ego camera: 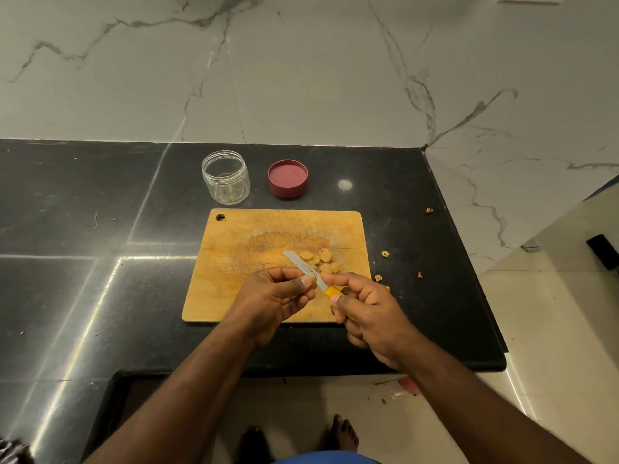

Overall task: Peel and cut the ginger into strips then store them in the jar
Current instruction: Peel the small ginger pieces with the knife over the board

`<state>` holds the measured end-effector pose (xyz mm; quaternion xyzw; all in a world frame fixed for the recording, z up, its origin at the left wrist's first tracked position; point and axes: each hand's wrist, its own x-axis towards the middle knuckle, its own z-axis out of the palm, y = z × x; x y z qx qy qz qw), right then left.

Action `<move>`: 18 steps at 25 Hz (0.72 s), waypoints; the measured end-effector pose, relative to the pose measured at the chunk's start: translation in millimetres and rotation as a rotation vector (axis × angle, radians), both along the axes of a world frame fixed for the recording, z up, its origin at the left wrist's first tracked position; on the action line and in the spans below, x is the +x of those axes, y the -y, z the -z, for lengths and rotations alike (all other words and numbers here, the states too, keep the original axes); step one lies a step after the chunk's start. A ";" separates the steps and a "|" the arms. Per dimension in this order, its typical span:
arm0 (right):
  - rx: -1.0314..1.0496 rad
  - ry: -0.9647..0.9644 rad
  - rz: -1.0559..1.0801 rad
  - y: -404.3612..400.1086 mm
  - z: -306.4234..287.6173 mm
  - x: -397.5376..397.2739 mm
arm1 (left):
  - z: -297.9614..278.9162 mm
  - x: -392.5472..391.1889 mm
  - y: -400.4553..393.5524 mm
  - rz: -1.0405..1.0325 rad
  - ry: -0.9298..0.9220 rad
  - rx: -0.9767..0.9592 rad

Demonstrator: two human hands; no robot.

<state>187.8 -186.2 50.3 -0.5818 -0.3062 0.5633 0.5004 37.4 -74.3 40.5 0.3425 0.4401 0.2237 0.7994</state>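
A black stone counter [100, 296] runs under a white marble-veined wall [301, 61], and from my remote seat I look straight down on it. A wooden cutting board [234, 296] lies near the counter's front edge, with a hanging hole in its far left corner. On the board's right part sits a small heap of pale ginger slices [323, 261], touching one another.

My right hand [368, 313] grasps the yellow handle of a small knife [308, 270], fingers curled round it, and the blade points away and to the left, its tip just beside the ginger slices. My left hand [274, 296] hovers over the board with curled fingers, thumb and forefinger meeting at the blade near the handle; whether they pinch the blade itself or a bit of ginger against it, I cannot tell.

Beyond the board stands a clear jar [226, 177], open-mouthed and upright, and just to its right lies its dark red lid [287, 178], apart from the jar. A few scraps of peel [385, 254] are scattered on the counter to the right of the board. Below the counter edge I see bare toes on a pale tiled floor [536, 329].
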 end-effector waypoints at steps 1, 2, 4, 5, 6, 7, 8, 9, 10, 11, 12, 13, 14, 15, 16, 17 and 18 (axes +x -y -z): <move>-0.006 -0.014 -0.007 -0.6 -0.2 0.5 | 0.5 0.3 0.2 -0.008 -0.002 0.005; -0.011 -0.028 -0.016 -1.2 -0.5 0.8 | 1.0 0.2 0.1 -0.011 -0.008 0.013; -0.029 -0.048 -0.031 -1.8 -1.5 2.0 | 1.1 -1.5 -0.3 -0.010 -0.022 0.033; -0.042 -0.055 -0.037 -2.0 -1.9 3.0 | 1.2 -2.5 -0.3 -0.013 -0.023 0.040; -0.055 -0.062 -0.044 -2.3 -2.4 3.7 | 1.6 -2.8 0.0 -0.019 -0.022 0.046; -0.063 -0.069 -0.051 -2.8 -2.4 3.9 | 2.2 -2.8 0.4 -0.027 -0.021 0.052; -0.068 -0.075 -0.052 -3.5 -2.3 3.1 | 2.9 -2.1 1.1 -0.038 -0.021 0.062; -0.070 -0.078 -0.045 -4.4 -1.8 2.2 | 3.9 -1.2 1.6 -0.049 -0.023 0.074; -0.071 -0.081 -0.036 -5.4 -1.4 1.0 | 4.8 -0.4 2.3 -0.062 -0.024 0.083; -0.073 -0.090 -0.030 -6.4 -0.9 -0.2 | 6.0 -0.2 2.3 -0.076 -0.024 0.083; -0.078 -0.116 -0.026 -6.7 -0.8 -0.9 | 6.8 -0.4 2.1 -0.086 -0.015 0.072; -0.086 -0.164 -0.021 -6.2 -0.5 -0.5 | 7.6 -0.7 2.1 -0.091 0.003 0.051; -0.093 -0.235 -0.012 -5.3 -0.3 -0.2 | 7.9 -1.0 2.3 -0.093 0.031 0.025; -0.098 -0.321 0.003 -4.1 0.5 -0.2 | 8.0 -1.8 2.5 -0.092 0.059 0.004; -0.099 -0.412 0.022 -2.9 1.5 -0.9 | 7.8 -2.5 2.3 -0.086 0.078 -0.007; -0.094 -0.490 0.047 -1.3 3.0 -1.1 | 7.5 -2.9 2.0 -0.075 0.086 -0.007; -0.086 -0.543 0.072 0.1 4.1 -0.9 | 7.5 -3.2 1.7 -0.061 0.083 0.000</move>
